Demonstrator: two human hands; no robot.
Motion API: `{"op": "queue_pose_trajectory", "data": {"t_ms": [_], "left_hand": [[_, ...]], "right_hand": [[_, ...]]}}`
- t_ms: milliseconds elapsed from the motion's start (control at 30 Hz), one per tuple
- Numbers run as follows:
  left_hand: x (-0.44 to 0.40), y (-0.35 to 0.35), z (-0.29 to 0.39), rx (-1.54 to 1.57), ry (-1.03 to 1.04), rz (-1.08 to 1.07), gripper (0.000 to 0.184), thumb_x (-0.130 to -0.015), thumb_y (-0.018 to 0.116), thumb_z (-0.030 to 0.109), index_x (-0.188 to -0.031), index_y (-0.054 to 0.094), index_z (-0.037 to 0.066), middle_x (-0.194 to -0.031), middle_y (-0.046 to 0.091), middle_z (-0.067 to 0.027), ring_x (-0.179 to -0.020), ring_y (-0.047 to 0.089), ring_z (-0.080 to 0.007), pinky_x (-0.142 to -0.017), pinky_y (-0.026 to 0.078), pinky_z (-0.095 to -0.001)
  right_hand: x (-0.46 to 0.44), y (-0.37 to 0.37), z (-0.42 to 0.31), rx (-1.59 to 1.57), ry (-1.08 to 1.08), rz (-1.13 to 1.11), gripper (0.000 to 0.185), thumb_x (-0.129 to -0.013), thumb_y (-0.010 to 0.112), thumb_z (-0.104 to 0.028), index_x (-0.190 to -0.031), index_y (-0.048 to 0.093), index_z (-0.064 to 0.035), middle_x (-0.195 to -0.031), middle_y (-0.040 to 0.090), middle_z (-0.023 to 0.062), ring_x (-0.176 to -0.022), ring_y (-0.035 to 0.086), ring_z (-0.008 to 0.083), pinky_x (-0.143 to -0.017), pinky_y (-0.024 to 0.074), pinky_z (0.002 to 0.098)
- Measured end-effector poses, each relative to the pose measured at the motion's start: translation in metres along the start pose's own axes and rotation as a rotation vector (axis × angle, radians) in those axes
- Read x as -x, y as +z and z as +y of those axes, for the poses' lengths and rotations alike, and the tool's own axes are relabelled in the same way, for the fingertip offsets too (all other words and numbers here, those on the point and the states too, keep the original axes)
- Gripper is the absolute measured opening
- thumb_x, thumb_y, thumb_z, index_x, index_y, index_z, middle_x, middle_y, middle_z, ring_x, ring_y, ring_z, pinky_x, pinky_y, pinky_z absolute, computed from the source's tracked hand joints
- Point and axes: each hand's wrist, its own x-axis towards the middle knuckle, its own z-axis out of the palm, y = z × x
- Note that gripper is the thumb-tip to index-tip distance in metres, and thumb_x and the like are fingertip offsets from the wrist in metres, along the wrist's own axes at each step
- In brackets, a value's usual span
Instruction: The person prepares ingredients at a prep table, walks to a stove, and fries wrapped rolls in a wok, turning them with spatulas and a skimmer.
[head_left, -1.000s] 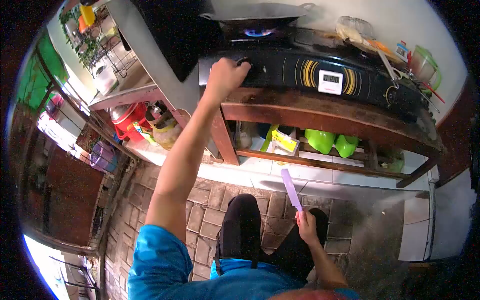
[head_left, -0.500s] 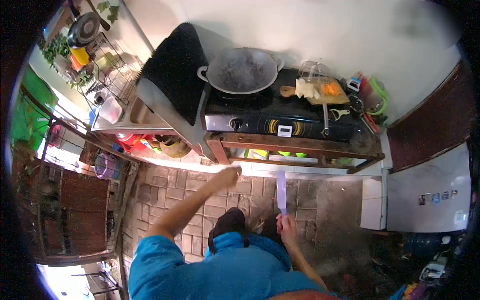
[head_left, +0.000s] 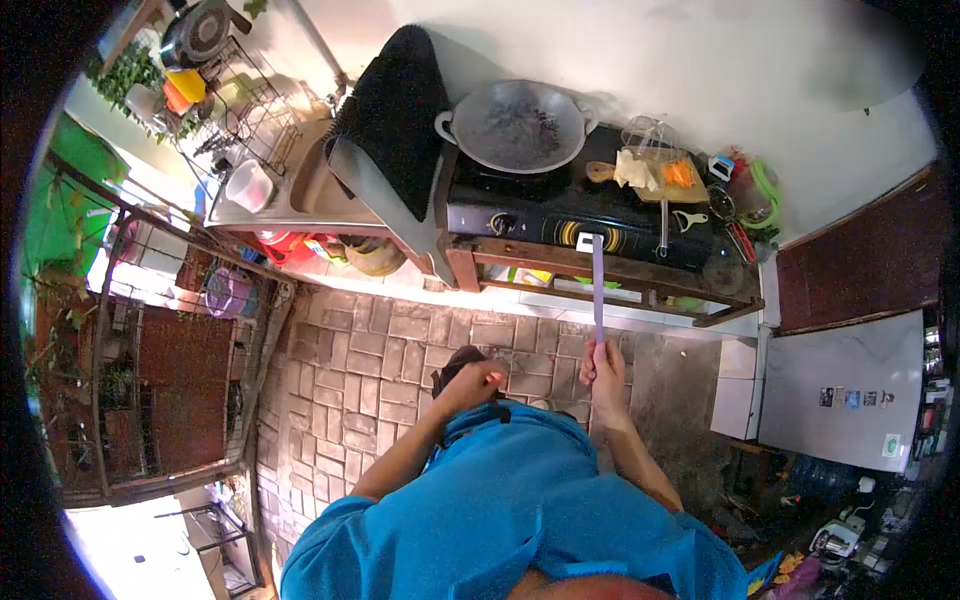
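My right hand (head_left: 607, 370) is closed around the handle of a light purple knife (head_left: 599, 285). Its blade points away from me, and the tip overlaps the white label on the stove (head_left: 540, 228) front in this view. My left hand (head_left: 470, 386) is held low before my body above my dark-clad knee, its fingers curled in; whether anything is inside is hidden. A grey two-handled wok (head_left: 520, 155) stands on the stove, its inside hazy. To its right, a wooden cutting board (head_left: 690, 196) bears pale pieces (head_left: 636, 172) and orange pieces (head_left: 678, 172).
A black ribbed panel (head_left: 400, 110) stands between stove and sink (head_left: 305, 170). A dish rack (head_left: 245, 120) is at far left. Right of the board lie a peeler (head_left: 690, 220) and red-handled tool (head_left: 742, 240). A white cabinet (head_left: 840, 390) stands right, over brick paving (head_left: 340, 390).
My right hand has moved forward and slightly right, bringing the knife up toward the stove front. My left hand has drawn back toward my body. The view has shifted.
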Motion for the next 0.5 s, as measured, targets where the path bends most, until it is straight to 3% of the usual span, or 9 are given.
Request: {"op": "queue_pose_trajectory", "data": {"t_ms": [67, 133, 200, 267, 367, 433, 500], "left_hand": [[-0.011, -0.018, 0.001, 0.110, 0.008, 0.078, 0.014, -0.086, 0.057, 0.008, -0.094, 0.066, 0.001, -0.087, 0.068, -0.0141, -0.079, 0.067, -0.0260, -0.072, 0.052, -0.0354], [-0.024, -0.033, -0.014, 0.185, -0.126, 0.072, 0.013, -0.089, 0.059, 0.010, -0.095, 0.067, 0.002, -0.088, 0.070, -0.0103, -0.080, 0.066, -0.0217, -0.073, 0.052, -0.0324], [-0.047, -0.052, -0.023, 0.212, -0.089, 0.017, 0.015, -0.090, 0.059, 0.013, -0.096, 0.067, 0.001, -0.087, 0.069, -0.0095, -0.080, 0.066, -0.0193, -0.073, 0.052, -0.0315], [-0.069, -0.081, -0.009, 0.150, 0.035, -0.057, 0.018, -0.091, 0.060, 0.015, -0.098, 0.067, 0.000, -0.084, 0.069, -0.0081, -0.079, 0.063, -0.0136, -0.072, 0.051, -0.0297], [-0.109, -0.114, 0.011, 0.241, 0.026, -0.203, 0.017, -0.091, 0.061, 0.015, -0.093, 0.066, -0.001, -0.082, 0.068, -0.0065, -0.077, 0.062, -0.0117, -0.071, 0.051, -0.0292], [-0.136, -0.137, 0.027, 0.240, -0.004, -0.330, 0.019, -0.092, 0.060, 0.016, -0.099, 0.066, 0.000, -0.088, 0.067, -0.0058, -0.083, 0.062, -0.0119, -0.077, 0.050, -0.0292], [-0.159, -0.144, 0.044, 0.528, 0.007, -0.407, 0.030, -0.093, 0.059, 0.019, -0.117, 0.060, 0.002, -0.109, 0.063, -0.0075, -0.099, 0.058, -0.0140, -0.089, 0.045, -0.0290]], "right_hand": [[-0.018, 0.016, -0.008, 0.049, 0.019, 0.060, 0.020, -0.102, 0.043, -0.026, -0.101, 0.051, -0.0079, -0.068, 0.040, -0.0041, -0.054, 0.034, 0.0038, -0.047, 0.0295, 0.0202], [-0.039, 0.030, -0.004, 0.083, 0.034, 0.163, 0.018, -0.101, 0.045, -0.024, -0.101, 0.051, -0.0081, -0.069, 0.041, -0.0046, -0.055, 0.034, 0.0034, -0.047, 0.0290, 0.0201], [-0.071, 0.040, -0.002, 0.495, -0.266, 0.245, 0.012, -0.100, 0.046, -0.019, -0.100, 0.052, -0.0082, -0.069, 0.040, -0.0056, -0.056, 0.034, 0.0024, -0.047, 0.0282, 0.0199], [-0.097, 0.062, -0.009, 0.453, -0.306, 0.301, 0.012, -0.099, 0.047, -0.017, -0.100, 0.053, -0.0071, -0.069, 0.040, -0.0067, -0.058, 0.034, 0.0016, -0.049, 0.0270, 0.0192], [-0.116, 0.087, -0.022, 0.353, -0.199, 0.307, 0.013, -0.099, 0.047, -0.018, -0.100, 0.054, -0.0063, -0.069, 0.041, -0.0067, -0.058, 0.035, 0.0017, -0.050, 0.0275, 0.0194], [-0.126, 0.102, -0.029, 0.282, -0.120, 0.297, 0.014, -0.099, 0.047, -0.018, -0.100, 0.054, -0.0058, -0.069, 0.042, -0.0065, -0.059, 0.035, 0.0019, -0.050, 0.0284, 0.0196], [-0.127, 0.109, -0.027, 0.452, -0.270, 0.309, 0.017, -0.100, 0.046, -0.018, -0.100, 0.056, -0.0048, -0.071, 0.044, -0.0057, -0.060, 0.037, 0.0022, -0.051, 0.0303, 0.0197]]}}
